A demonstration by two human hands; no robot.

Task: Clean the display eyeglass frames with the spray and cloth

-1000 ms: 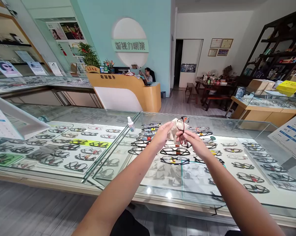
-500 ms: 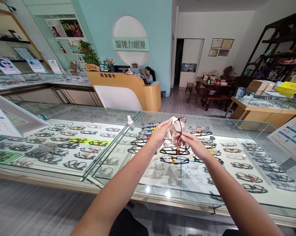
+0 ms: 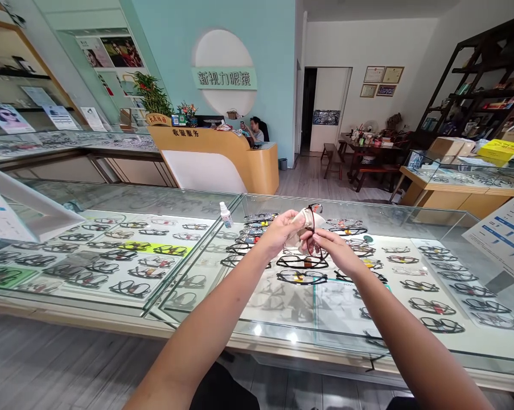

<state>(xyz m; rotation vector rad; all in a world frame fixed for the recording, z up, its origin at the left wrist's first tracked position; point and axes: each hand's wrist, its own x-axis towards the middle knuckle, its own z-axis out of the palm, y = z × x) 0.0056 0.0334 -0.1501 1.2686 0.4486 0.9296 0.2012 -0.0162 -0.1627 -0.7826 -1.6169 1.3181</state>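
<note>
Both of my arms reach out over a glass display counter (image 3: 282, 336). My left hand (image 3: 282, 230) is closed on a pale cleaning cloth (image 3: 304, 222), pressing it against a pair of dark red-framed glasses (image 3: 312, 230). My right hand (image 3: 331, 250) pinches the glasses by the frame and holds them upright. Hands, cloth and glasses are all raised above the counter glass. Under the glass lie several rows of spectacle frames (image 3: 301, 277).
A small white spray bottle (image 3: 226, 215) stands on the counter left of my hands. A white sign stand (image 3: 21, 205) sits at the left, printed cards (image 3: 502, 233) at the right. A person (image 3: 253, 130) sits behind the curved reception desk (image 3: 222, 156). Further display cases and a dark shelf are at the right.
My left hand has closed more around the cloth and both hands have dropped slightly. The glasses stay held between the hands.
</note>
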